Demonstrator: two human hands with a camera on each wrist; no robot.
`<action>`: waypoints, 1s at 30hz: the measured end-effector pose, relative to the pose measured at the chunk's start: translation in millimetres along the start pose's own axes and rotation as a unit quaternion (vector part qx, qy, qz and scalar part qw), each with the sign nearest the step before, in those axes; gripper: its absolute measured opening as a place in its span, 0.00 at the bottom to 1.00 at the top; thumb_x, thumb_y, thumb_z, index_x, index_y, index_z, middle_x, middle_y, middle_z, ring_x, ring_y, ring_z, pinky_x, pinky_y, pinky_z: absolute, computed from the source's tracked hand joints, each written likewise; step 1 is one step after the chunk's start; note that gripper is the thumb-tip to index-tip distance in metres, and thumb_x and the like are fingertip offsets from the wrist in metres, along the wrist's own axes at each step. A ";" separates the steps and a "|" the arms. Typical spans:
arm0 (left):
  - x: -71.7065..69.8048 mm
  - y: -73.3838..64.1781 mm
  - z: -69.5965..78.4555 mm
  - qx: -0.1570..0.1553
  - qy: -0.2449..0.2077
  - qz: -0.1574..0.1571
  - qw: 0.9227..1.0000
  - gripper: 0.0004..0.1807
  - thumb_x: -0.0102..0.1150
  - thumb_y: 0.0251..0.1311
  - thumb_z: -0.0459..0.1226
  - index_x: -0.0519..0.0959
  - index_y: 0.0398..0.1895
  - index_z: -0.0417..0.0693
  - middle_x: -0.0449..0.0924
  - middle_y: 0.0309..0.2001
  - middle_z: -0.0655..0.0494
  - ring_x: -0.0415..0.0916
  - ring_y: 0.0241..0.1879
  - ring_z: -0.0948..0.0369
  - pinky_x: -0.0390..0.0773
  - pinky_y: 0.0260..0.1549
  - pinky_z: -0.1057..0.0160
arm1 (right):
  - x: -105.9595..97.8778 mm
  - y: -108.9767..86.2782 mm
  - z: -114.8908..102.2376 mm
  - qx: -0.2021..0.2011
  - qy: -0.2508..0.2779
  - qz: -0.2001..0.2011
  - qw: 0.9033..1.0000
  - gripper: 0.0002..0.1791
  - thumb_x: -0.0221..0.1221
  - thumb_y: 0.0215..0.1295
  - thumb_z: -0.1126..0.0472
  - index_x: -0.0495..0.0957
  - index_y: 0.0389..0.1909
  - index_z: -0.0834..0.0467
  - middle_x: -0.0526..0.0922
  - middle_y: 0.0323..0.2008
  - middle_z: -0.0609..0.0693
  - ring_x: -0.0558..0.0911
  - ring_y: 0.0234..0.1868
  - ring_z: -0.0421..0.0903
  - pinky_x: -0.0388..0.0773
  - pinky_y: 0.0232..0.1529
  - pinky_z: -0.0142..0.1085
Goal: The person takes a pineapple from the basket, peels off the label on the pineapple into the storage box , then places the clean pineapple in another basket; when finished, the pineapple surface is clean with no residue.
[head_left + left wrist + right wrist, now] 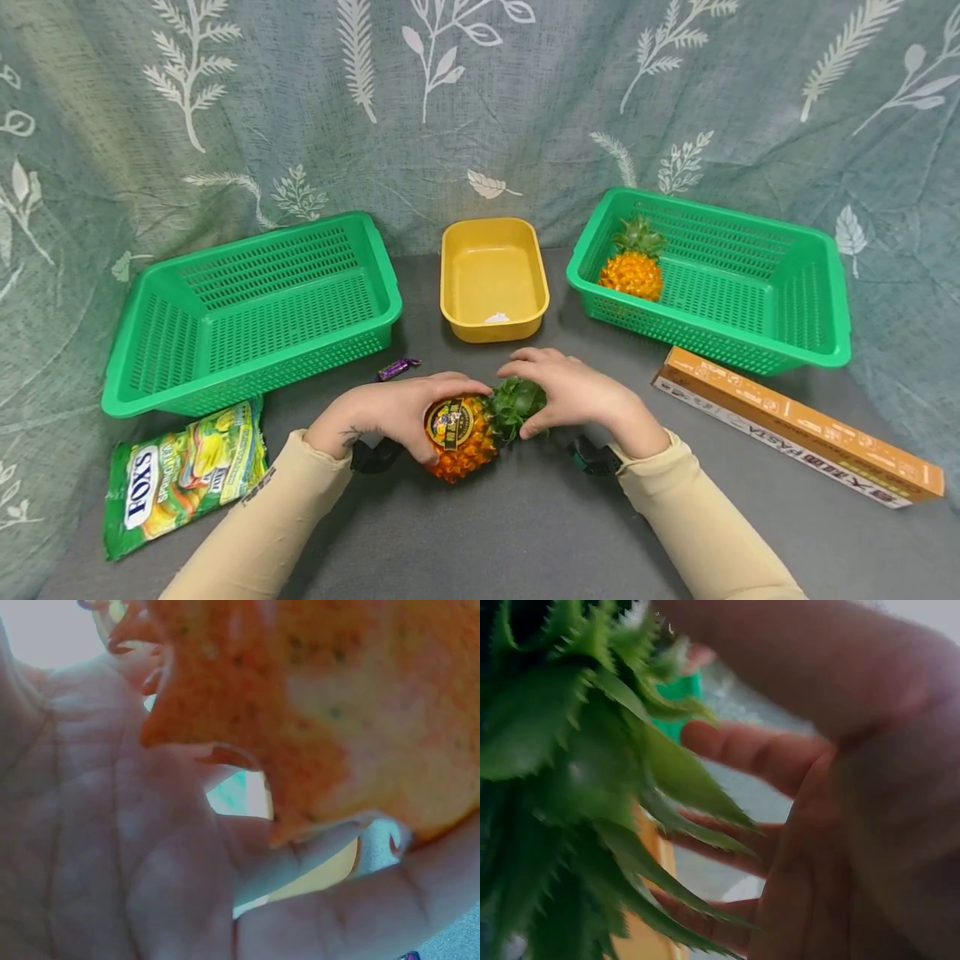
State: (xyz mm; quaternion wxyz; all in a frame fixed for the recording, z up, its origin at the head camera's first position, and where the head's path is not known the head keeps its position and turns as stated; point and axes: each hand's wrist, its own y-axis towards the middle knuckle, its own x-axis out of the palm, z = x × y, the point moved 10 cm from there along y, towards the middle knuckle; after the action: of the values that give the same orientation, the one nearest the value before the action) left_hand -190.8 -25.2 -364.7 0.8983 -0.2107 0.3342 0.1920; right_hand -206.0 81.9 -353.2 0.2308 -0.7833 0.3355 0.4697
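Observation:
A toy-like orange pineapple (pixel 467 454) with a black and gold label lies at the front middle of the table, its green crown (pixel 517 406) pointing right. My left hand (pixel 397 410) grips the body, thumb on the near side and fingers over the far side. In the left wrist view, the orange spiky skin (pixel 322 697) fills the space by the palm. My right hand (pixel 573 392) is held around the crown with fingers spread. The right wrist view shows its fingers (pixel 742 754) fairly straight beside the toothed leaves (pixel 570 757), not closed on them.
Two green baskets stand left (pixel 247 379) and right (pixel 708 329); the right one holds another pineapple (pixel 633 271). Between them sits a yellow bin (pixel 495 332) with a white scrap inside. A purple-wrapped candy (pixel 396 369), a FOX'S candy bag (pixel 187 475) and a long pasta box (pixel 795 425) lie nearby.

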 end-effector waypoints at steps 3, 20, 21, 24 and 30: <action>1.1 -0.6 -0.1 0.002 -0.003 0.003 1.000 0.51 0.68 0.31 0.30 0.60 0.67 0.52 0.61 0.63 0.55 0.61 0.56 0.59 0.70 0.49 0.64 | 7.2 2.2 0.5 0.005 -0.009 -0.009 1.000 0.37 0.71 0.45 0.50 0.70 0.59 0.53 0.68 0.60 0.54 0.69 0.59 0.55 0.69 0.55 0.52; 2.9 -46.3 -23.4 -0.090 -0.072 0.255 0.960 0.57 0.77 0.34 0.39 0.52 0.70 0.53 0.49 0.69 0.45 0.56 0.65 0.46 0.64 0.57 0.43 | 8.9 3.8 1.4 0.032 -0.033 -0.008 0.999 0.28 0.71 0.43 0.48 0.74 0.46 0.52 0.74 0.47 0.47 0.74 0.46 0.47 0.74 0.40 0.44; 6.2 -51.2 -27.5 -0.107 -0.087 0.281 0.950 0.58 0.78 0.33 0.40 0.51 0.70 0.52 0.49 0.69 0.43 0.56 0.64 0.44 0.65 0.56 0.42 | 8.7 3.6 0.9 0.031 -0.033 -0.008 0.999 0.28 0.71 0.44 0.48 0.74 0.46 0.52 0.74 0.47 0.47 0.74 0.47 0.47 0.74 0.40 0.44; 22.4 -59.6 -40.0 -0.152 -0.158 0.327 0.919 0.60 0.78 0.33 0.40 0.49 0.70 0.52 0.49 0.67 0.41 0.61 0.59 0.43 0.73 0.48 0.47 | 8.3 3.3 1.0 0.032 -0.033 -0.008 0.999 0.28 0.71 0.44 0.48 0.74 0.47 0.52 0.74 0.48 0.47 0.74 0.47 0.47 0.74 0.40 0.44; 41.5 -56.8 -51.4 -0.139 -0.328 0.375 0.856 0.55 0.74 0.37 0.28 0.50 0.69 0.48 0.51 0.65 0.41 0.66 0.55 0.44 0.80 0.40 0.57 | 6.3 2.4 2.7 0.035 -0.038 -0.006 0.999 0.28 0.72 0.43 0.48 0.74 0.46 0.51 0.73 0.48 0.47 0.74 0.47 0.47 0.74 0.40 0.43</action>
State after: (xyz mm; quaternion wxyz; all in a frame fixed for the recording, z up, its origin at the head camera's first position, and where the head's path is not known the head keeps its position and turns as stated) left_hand -160.7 -90.4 -414.1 0.7775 -0.1169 0.0439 0.6164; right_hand -207.3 80.2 -360.1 0.2738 -0.7580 0.3384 0.4857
